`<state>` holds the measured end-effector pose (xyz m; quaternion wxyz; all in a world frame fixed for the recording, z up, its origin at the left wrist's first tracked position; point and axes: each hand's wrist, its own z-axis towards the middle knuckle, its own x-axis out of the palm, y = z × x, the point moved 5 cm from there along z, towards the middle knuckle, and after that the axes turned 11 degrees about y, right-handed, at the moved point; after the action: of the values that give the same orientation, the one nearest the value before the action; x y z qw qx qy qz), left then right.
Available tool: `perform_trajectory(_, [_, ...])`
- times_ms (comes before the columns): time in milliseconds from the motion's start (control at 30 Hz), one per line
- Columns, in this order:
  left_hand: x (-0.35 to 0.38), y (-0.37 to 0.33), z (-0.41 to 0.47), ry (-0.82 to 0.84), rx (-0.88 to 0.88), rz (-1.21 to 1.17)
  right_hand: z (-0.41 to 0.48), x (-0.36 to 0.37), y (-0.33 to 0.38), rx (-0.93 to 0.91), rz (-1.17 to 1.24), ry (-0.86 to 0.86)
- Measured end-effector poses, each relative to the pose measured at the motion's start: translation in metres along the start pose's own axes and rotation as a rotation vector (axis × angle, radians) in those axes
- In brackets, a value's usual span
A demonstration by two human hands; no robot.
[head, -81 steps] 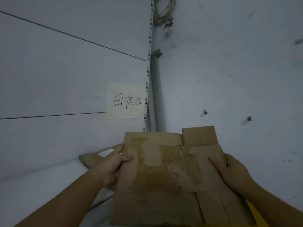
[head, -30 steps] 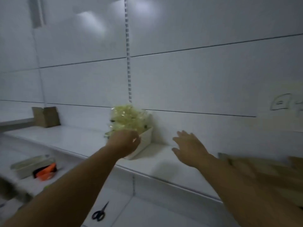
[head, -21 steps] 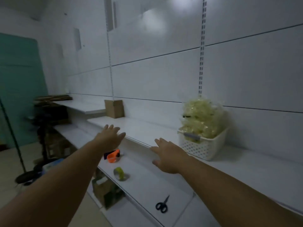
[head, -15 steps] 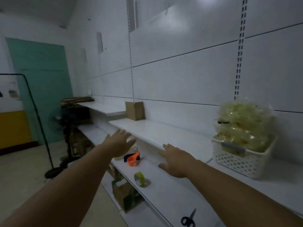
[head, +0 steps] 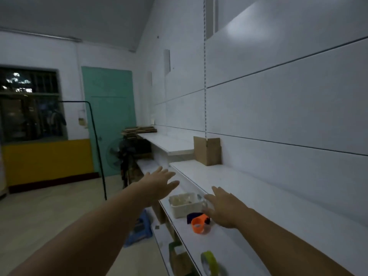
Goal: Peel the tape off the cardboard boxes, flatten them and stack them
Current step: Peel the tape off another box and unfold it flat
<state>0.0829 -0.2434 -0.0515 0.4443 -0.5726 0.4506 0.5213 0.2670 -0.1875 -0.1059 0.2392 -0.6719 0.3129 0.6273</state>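
Left hand: the left hand (head: 159, 186) is stretched forward, palm down, in the air just off the front edge of the shelves; its fingers (head: 168, 175) are straight and spread apart, holding nothing.
Right hand: the right hand (head: 223, 208) reaches out over the lower shelf (head: 191, 242), fingers (head: 218, 193) straight and slightly apart, also holding nothing.
Cardboard box: one brown box (head: 207, 150) stands upright at the far end of the upper shelf (head: 249, 182), against the white wall panel, well beyond both hands.
Flattened cardboard: a low stack of flat cardboard (head: 139, 129) lies at the far end of a further shelf, near the green door (head: 109, 116).
Lower shelf items: a white basket (head: 185, 205) sits just left of the right hand; an orange tape dispenser (head: 198, 224) stands just in front of the basket; a green tape roll (head: 210, 262) lies nearer the camera.
Floor: a blue stool (head: 137, 230) stands beside the shelving, below the left forearm.
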Motion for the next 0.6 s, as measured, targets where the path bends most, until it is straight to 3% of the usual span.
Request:
perform_trajectory(200, [0.0,0.072,0.085,-0.014,-0.028,0.024,0.104,-0.001,-0.01,0.049,-0.041,0.014])
perform_trajectory(333, [0.005,0.1,0.147,-0.044,0.086,0.04,0.171,-0.004,-0.003,0.092,-0.079,0.034])
perform_trajectory(600, [-0.012,0.172,0.272,-0.058,0.13,0.084,0.268,-0.033,-0.026,0.235,0.028,-0.065])
